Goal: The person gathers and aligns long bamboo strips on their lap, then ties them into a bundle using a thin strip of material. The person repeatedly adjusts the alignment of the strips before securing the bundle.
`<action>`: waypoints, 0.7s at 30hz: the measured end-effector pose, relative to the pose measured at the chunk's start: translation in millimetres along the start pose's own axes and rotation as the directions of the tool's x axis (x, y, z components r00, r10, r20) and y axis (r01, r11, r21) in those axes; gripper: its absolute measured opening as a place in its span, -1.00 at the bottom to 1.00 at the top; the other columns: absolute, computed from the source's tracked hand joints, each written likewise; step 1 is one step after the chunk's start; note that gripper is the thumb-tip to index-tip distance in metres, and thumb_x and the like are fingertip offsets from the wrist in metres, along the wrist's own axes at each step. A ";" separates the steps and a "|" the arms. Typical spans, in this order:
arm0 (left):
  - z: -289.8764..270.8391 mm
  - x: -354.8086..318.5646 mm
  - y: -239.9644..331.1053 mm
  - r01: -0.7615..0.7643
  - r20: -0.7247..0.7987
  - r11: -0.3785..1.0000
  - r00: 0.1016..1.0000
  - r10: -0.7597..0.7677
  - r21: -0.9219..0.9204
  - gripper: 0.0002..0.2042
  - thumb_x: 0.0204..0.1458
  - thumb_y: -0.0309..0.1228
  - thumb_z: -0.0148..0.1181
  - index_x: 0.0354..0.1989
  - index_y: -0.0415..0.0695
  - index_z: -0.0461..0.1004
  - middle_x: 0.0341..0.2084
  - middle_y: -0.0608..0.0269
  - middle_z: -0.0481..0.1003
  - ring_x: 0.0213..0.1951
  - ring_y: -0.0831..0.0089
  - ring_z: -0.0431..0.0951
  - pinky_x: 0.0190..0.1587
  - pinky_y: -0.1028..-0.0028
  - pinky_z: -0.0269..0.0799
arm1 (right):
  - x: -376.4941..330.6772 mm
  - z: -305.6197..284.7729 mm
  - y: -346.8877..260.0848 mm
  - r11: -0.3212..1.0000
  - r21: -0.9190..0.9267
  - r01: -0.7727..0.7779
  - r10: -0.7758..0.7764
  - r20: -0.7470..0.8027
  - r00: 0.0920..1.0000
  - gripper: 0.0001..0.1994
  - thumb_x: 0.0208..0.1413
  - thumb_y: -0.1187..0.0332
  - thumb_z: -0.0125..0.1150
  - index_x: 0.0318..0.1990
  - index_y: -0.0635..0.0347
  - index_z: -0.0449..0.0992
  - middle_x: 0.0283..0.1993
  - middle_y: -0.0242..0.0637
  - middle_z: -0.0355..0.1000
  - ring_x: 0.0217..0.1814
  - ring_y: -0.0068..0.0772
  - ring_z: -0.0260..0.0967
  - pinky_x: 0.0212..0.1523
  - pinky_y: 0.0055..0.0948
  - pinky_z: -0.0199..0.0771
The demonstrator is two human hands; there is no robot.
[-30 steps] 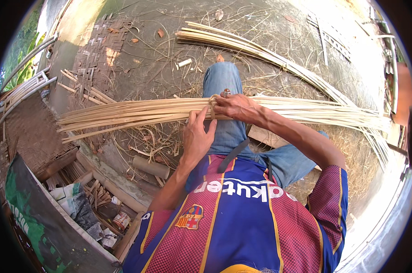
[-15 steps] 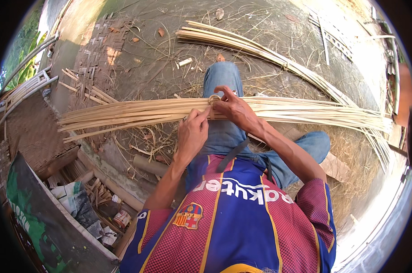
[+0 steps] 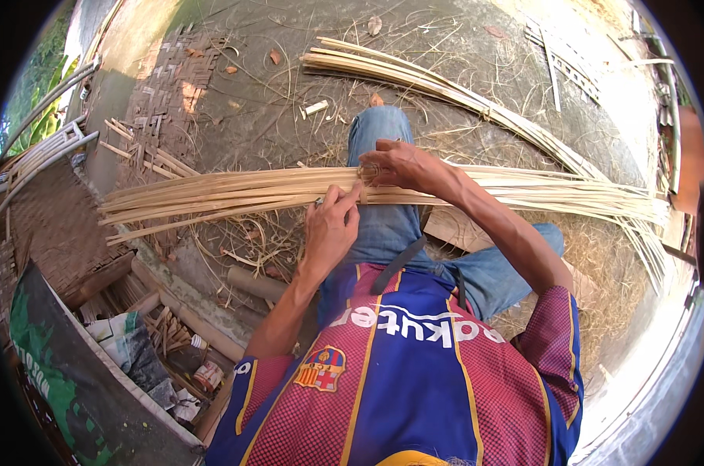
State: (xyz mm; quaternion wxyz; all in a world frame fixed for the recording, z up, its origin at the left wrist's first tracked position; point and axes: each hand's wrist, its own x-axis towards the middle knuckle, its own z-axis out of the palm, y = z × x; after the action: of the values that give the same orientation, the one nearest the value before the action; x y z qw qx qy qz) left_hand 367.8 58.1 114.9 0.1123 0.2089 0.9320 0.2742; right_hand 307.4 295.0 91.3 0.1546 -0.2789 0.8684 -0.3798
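A long bundle of pale split-bamboo strips [image 3: 235,186] lies across my raised knee, its ends fanning out at both sides. A thin tie strip [image 3: 363,192] runs around its middle. My left hand [image 3: 332,224] rests at the bundle's near edge, fingers curled, the index fingertip pressed on the strips beside the tie. Over the far edge, at the same spot, is my right hand [image 3: 402,166], its fingers bent and pinched together at the tie. Its fingertips partly cover the tie's far end.
Another bamboo bundle [image 3: 414,74] curves along the ground beyond my knee, passing under the right end of the first. Thin shavings [image 3: 266,46] litter the floor. At the lower left, a dark green-marked banner [image 3: 64,373] borders a trough [image 3: 185,361] holding scraps and containers.
My right hand has shifted to the far edge of the bundle, its elbow swinging outward. The small loop seen at the tie no longer shows. My left hand stays nearly in place.
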 end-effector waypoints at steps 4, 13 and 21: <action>2.3 -2.1 0.6 -0.003 0.000 1.000 1.000 0.003 0.002 -0.57 0.17 -0.45 0.14 0.25 -0.01 0.50 -0.28 0.26 0.41 -0.34 0.31 0.49 -0.11 0.23 0.30 | 2.5 5.3 7.3 0.998 0.061 0.004 -0.003 -0.010 1.000 -0.59 0.08 0.32 0.39 0.07 0.28 0.49 -0.07 -0.05 0.49 -0.11 0.04 0.52 -0.09 -0.13 0.54; 14.8 -8.8 -6.4 0.009 -0.076 1.000 0.997 -0.010 -0.016 -0.56 0.16 -0.45 0.16 0.26 -0.11 0.48 -0.23 0.24 0.43 -0.29 0.26 0.51 -0.06 0.16 0.31 | 5.5 12.6 -23.3 0.956 0.229 -0.185 0.221 -0.140 0.965 -0.68 0.04 0.43 0.31 -0.07 0.39 0.50 -0.27 0.18 0.54 -0.11 0.19 0.54 -0.09 -0.08 0.54; 4.5 -5.8 -0.3 -0.030 -0.017 0.994 0.999 0.032 0.102 -0.54 0.16 -0.49 0.12 0.27 -0.13 0.45 -0.22 0.19 0.44 -0.21 0.19 0.52 -0.09 0.16 0.35 | 3.3 4.2 -0.5 0.983 0.176 -0.051 0.047 0.025 0.999 -0.56 0.03 0.38 0.43 0.08 0.31 0.51 -0.23 -0.05 0.56 -0.23 -0.12 0.58 -0.18 -0.21 0.57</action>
State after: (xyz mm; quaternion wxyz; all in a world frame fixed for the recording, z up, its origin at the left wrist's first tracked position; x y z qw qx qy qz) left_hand 374.3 57.3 111.6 0.0887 0.2264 0.9424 0.2298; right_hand 306.9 290.3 88.6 0.1970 -0.2466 0.8362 -0.4485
